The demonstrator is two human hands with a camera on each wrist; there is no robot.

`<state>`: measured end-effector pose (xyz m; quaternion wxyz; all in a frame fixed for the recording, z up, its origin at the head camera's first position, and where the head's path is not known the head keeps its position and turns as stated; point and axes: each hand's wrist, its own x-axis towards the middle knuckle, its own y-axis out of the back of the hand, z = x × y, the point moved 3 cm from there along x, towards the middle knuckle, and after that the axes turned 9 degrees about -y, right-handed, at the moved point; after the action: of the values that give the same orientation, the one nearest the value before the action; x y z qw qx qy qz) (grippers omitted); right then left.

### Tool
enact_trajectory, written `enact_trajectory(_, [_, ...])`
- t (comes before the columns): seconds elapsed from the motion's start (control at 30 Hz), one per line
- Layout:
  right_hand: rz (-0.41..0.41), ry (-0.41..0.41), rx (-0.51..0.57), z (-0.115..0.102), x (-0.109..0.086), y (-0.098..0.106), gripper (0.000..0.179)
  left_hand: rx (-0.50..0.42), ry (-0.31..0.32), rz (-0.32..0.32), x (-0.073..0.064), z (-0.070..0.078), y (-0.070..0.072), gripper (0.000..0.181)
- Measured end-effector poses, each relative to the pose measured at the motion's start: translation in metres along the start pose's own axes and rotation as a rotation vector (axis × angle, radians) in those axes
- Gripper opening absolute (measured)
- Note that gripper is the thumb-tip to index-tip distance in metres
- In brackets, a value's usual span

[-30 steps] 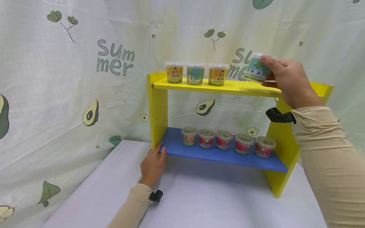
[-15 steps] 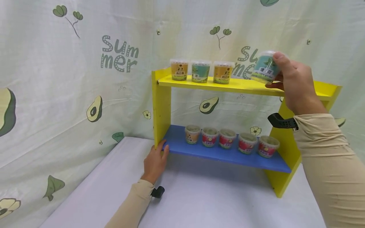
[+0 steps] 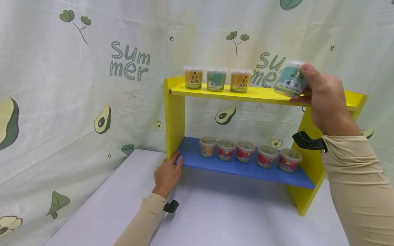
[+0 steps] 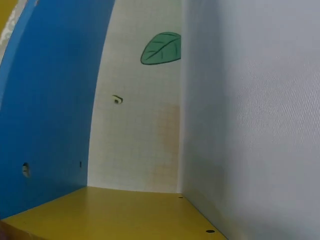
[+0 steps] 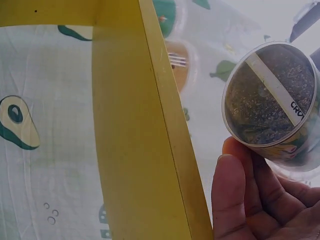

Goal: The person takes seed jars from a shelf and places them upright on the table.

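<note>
A mint-green labelled plastic cup (image 3: 290,80) is in my right hand (image 3: 327,99), pinched between thumb and fingers and tilted just over the front of the yellow top shelf (image 3: 260,93). The right wrist view shows dark soil and a white strip through the cup's round end (image 5: 272,95). My left hand (image 3: 167,176) grips the lower left corner of the rack, where the yellow side panel (image 3: 173,123) meets the blue lower shelf (image 3: 189,147). In the left wrist view that hand is hidden; the blue board (image 4: 50,110) and yellow panel (image 4: 110,210) fill part of it.
Three lidded cups stand at the top shelf's left: orange (image 3: 194,79), green (image 3: 217,80) and orange (image 3: 240,82). Along the blue shelf sit an orange-labelled cup (image 3: 207,148) and several red-labelled cups (image 3: 226,151). A white tabletop (image 3: 224,212) lies below; a printed curtain (image 3: 132,102) hangs behind.
My right hand has lowered the green cup slightly and shifted it a little rightward over the last half second. The left hand keeps its place on the rack. The head view has shifted slightly.
</note>
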<state>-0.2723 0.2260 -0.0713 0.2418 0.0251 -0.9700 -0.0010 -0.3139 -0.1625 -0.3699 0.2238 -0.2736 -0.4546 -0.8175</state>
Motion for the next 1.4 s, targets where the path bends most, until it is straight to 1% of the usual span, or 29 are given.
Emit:
enact_trajectory(0.07, [0.003, 0.013, -0.028, 0.001, -0.004, 0.001, 0.051, 0.006, -0.018, 0.019, 0.0, 0.0, 0.0, 0.044])
enact_trajectory(0.17, [0.003, 0.023, -0.101, 0.002, -0.01, 0.001, 0.052, 0.012, -0.034, 0.038, 0.001, 0.0, 0.001, 0.043])
enact_trajectory(0.27, [-0.025, 0.045, -0.116, 0.005, -0.015, 0.0, 0.053, 0.007, -0.046, 0.039, 0.003, 0.0, 0.001, 0.045])
enact_trajectory(0.37, [-0.055, 0.054, -0.092, 0.011, -0.02, -0.002, 0.052, 0.005, -0.049, 0.03, 0.004, -0.002, 0.002, 0.046])
enact_trajectory(0.43, [-0.077, 0.055, -0.063, 0.018, -0.024, -0.005, 0.05, 0.011, -0.039, 0.028, 0.003, -0.004, 0.003, 0.046])
enact_trajectory(0.57, [-0.093, 0.056, -0.007, 0.033, -0.031, -0.011, 0.044, 0.018, -0.012, 0.031, 0.0, -0.008, 0.005, 0.044])
enact_trajectory(0.63, [-0.097, 0.059, 0.001, 0.041, -0.034, -0.013, 0.042, 0.013, -0.007, 0.022, -0.001, -0.009, 0.004, 0.044])
enact_trajectory(0.7, [-0.095, 0.047, -0.014, 0.049, -0.038, -0.016, 0.039, 0.009, -0.007, 0.01, -0.002, -0.01, 0.002, 0.045])
enact_trajectory(0.77, [-0.095, 0.022, -0.053, 0.057, -0.042, -0.018, 0.039, 0.009, -0.011, 0.008, -0.003, -0.009, 0.0, 0.046])
enact_trajectory(0.87, [-0.099, -0.028, -0.135, 0.069, -0.048, -0.02, 0.042, 0.012, -0.021, 0.024, -0.005, -0.008, -0.002, 0.044])
enact_trajectory(0.93, [-0.103, -0.045, -0.182, 0.075, -0.05, -0.021, 0.044, 0.018, -0.029, 0.038, -0.005, -0.007, -0.002, 0.043])
enact_trajectory(1.0, [-0.118, -0.053, -0.183, 0.081, -0.053, -0.021, 0.044, 0.018, -0.038, 0.046, -0.005, -0.007, -0.003, 0.043])
enact_trajectory(1.17, [-0.168, -0.046, -0.109, 0.093, -0.057, -0.023, 0.034, 0.005, -0.055, 0.052, -0.004, -0.004, -0.003, 0.044])
enact_trajectory(1.27, [-0.172, -0.052, -0.14, 0.101, -0.06, -0.026, 0.034, 0.007, -0.054, 0.05, -0.002, -0.003, -0.002, 0.044])
enact_trajectory(1.37, [-0.174, -0.077, -0.198, 0.111, -0.064, -0.031, 0.04, 0.011, -0.047, 0.047, -0.002, -0.003, -0.002, 0.044])
enact_trajectory(1.4, [-0.179, -0.09, -0.201, 0.115, -0.065, -0.033, 0.042, 0.013, -0.045, 0.047, -0.002, -0.003, -0.002, 0.044])
